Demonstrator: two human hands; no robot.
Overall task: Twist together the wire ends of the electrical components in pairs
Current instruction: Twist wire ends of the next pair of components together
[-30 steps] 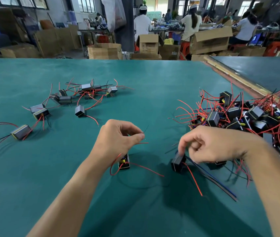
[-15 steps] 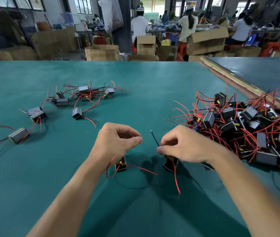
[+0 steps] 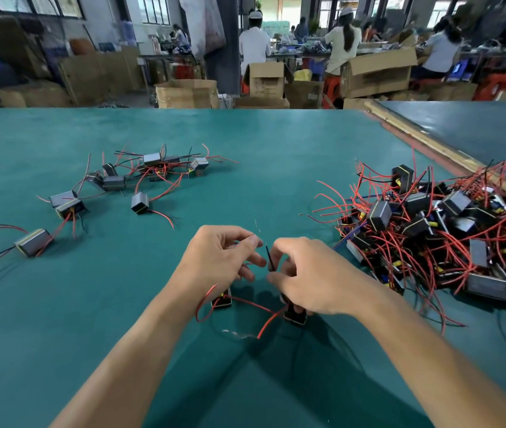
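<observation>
Two small black components lie on the green table under my hands: one (image 3: 221, 301) below my left hand, the other (image 3: 294, 315) below my right. My left hand (image 3: 217, 257) pinches a thin wire whose bare end (image 3: 256, 225) sticks up past the fingertips. My right hand (image 3: 304, 273) pinches a black wire (image 3: 269, 257) that stands upright between the two hands. The hands are a finger's width apart. A red wire (image 3: 268, 324) with a bare stranded end trails toward me from the right component.
A big heap of loose components (image 3: 449, 242) with red wires fills the table's right side. A string of joined components (image 3: 115, 186) lies at the left, far side. A wooden strip (image 3: 424, 143) edges the table at the right. Boxes and people are behind.
My right hand has moved left from beside the heap, carrying a component and its black wire to my left hand. My left hand has stayed in place, holding its wire.
</observation>
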